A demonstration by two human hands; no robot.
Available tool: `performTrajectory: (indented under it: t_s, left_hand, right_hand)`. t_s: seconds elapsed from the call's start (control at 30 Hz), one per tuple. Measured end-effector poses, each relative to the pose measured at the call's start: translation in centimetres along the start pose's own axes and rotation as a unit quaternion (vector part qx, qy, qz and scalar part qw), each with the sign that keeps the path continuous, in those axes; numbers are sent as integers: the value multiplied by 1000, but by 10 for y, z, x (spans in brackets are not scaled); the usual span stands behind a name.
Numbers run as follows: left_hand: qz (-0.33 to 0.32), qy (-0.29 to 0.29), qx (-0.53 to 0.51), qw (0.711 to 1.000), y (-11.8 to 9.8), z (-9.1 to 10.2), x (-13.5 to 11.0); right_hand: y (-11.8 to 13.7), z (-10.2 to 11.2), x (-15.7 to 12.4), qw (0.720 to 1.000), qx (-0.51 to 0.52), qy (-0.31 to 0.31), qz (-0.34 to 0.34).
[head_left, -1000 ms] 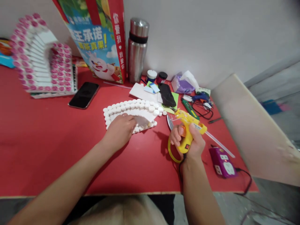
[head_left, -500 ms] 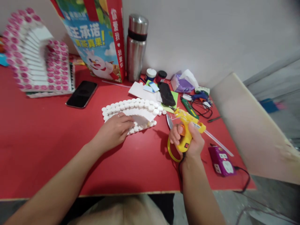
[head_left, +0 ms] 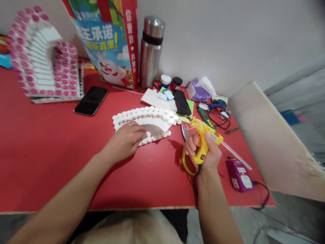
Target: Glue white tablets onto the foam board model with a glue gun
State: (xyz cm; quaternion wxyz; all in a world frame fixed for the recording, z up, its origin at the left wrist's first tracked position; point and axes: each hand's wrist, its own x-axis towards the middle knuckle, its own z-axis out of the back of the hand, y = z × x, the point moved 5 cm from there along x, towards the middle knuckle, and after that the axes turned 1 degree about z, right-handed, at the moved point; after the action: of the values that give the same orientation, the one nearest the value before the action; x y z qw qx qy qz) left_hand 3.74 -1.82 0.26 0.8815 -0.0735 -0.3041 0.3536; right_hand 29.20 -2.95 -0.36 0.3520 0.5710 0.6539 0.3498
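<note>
A curved white craft piece (head_left: 152,126) edged with rows of small white round pieces (head_left: 142,112) lies on the red table. My left hand (head_left: 127,138) reaches over its near left side, fingers drawn together, with the fingertips at a white round piece (head_left: 148,134) on the near row. What lies under the palm is hidden. To the right, my right hand (head_left: 203,150) grips a yellow glue gun (head_left: 201,130), its nozzle pointing up and left, and a clear glue stick (head_left: 236,154) sticking out behind. Below that hand lies a pair of yellow-handled scissors (head_left: 184,132).
A pink-and-white craft model (head_left: 44,64), a phone (head_left: 91,100), a printed bag (head_left: 109,44) and a steel flask (head_left: 151,51) stand or lie at the back left. Right of these are paint jars (head_left: 165,80), a tissue pack (head_left: 200,89), a green tool (head_left: 206,117) and a purple power socket (head_left: 240,174).
The view has shifted slightly, so the things at the back appear a little farther right. Both hands keep nearly the same pose; the glue gun stays in my right hand.
</note>
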Motion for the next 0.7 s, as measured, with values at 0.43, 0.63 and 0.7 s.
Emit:
performTrajectory:
  t_s: [0.43, 0.63, 0.7]
  left_hand:
    - [81, 30, -11, 996, 3, -1, -4]
    - [58, 28, -20, 998, 2, -5, -4]
    - [54, 25, -19, 998, 3, -6, -4]
  right_hand:
    - [3, 2, 2, 1000, 1, 4, 3]
    - [5, 1, -1, 1000, -10, -2, 6]
    - [5, 1, -1, 1000, -16, -6, 10]
